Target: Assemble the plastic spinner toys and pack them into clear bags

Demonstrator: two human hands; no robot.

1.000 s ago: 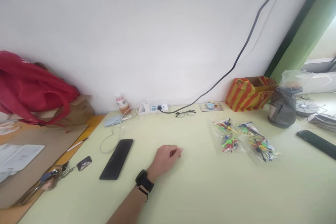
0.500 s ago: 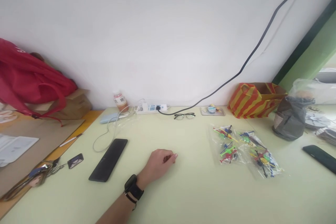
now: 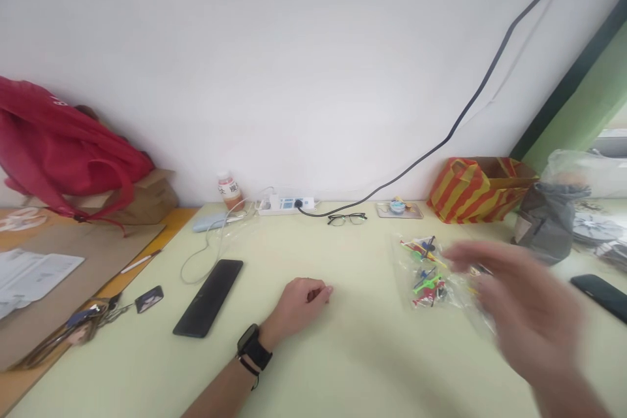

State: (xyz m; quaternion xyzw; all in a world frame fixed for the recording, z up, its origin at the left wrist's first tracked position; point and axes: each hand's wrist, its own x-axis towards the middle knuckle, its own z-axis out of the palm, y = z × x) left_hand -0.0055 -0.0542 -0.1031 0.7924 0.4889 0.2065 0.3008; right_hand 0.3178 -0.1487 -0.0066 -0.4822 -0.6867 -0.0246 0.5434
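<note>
My left hand (image 3: 302, 302) rests on the pale green table with its fingers curled in, and nothing shows in it. A black watch (image 3: 253, 346) and a thin dark band sit on that wrist. On the right, my right hand (image 3: 526, 304) is smeared by motion above the table, its thumb and fingers apart and nothing between them. It partly covers clear plastic bags with small colourful plastic toy parts. One bag (image 3: 425, 274) shows plainly just left of the fingers; much of another is hidden behind the hand.
A black case-like slab (image 3: 208, 298) lies left of my left hand. Along the wall are a drink bottle (image 3: 230, 192), a white power strip (image 3: 279, 206) with a dark cable, glasses (image 3: 347, 219) and a striped bag (image 3: 473, 192). A grey bag (image 3: 551, 222) and a dark phone (image 3: 601, 297) are at right.
My right hand has come into view from the lower right and now hangs over the bags of toy parts. My left hand stays in place. The view has shifted slightly.
</note>
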